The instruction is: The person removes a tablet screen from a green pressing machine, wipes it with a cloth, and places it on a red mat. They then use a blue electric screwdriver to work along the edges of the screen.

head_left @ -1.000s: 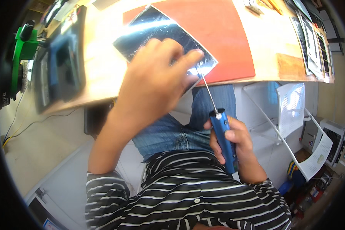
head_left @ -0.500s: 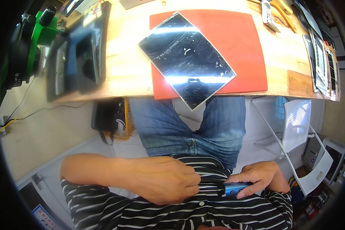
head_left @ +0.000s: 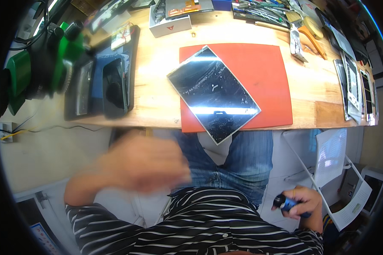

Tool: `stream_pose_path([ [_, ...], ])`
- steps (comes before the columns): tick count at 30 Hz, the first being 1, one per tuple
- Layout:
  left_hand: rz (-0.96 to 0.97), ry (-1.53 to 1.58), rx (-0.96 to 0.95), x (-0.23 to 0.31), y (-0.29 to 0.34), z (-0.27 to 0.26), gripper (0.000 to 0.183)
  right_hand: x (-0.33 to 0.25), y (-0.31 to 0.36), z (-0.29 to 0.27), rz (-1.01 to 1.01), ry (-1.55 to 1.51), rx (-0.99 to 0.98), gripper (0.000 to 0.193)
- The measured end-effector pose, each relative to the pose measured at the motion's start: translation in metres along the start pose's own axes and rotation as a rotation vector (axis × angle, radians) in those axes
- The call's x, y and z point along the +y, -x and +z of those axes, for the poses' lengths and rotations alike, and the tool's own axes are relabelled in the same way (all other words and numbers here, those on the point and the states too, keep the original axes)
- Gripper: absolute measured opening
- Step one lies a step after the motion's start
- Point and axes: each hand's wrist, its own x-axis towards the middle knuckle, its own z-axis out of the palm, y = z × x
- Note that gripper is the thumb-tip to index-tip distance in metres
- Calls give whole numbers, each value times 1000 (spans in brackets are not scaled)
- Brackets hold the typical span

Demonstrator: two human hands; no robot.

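My right hand [head_left: 308, 199] is wrapped round a small blue handheld device [head_left: 288, 205] with a black end, low on the right beside my body. Over my left thigh, in front of the table, my left hand [head_left: 151, 163] is smeared by motion, so its fingers cannot be made out. A dark, glossy display panel [head_left: 215, 91] with a thin pale frame lies at a slant on the red mat [head_left: 274, 85]. White marks and scratches show on its surface. One corner of the panel juts past the table's near edge.
On the left, dark devices [head_left: 115, 87] lie stacked beside a green and black apparatus [head_left: 64, 53]. A white box [head_left: 170, 29] and a tray of tools [head_left: 261, 15] stand at the back. Several panels [head_left: 349, 89] line the right end. A white folding chair [head_left: 330, 148] stands nearby.
My left hand has swung up and left, away from my belly. The right hand has moved right with the blue device. The view has tilted up, showing more of the table's back.
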Motion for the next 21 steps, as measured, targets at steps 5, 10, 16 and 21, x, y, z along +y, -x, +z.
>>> stream_pose_path([
  [5,-392,-478,658,-110,-49,-73,16,20,-40,17,-204,-184,462,66],
  [10,-571,-742,524,-199,-85,-112,32,25,-81,18,-313,-366,335,59],
  [16,-559,-904,633,-169,-93,-99,25,23,-84,7,-381,-441,366,54],
  [21,-49,-440,523,-85,-101,-8,21,22,-82,-7,-300,-423,380,53],
])
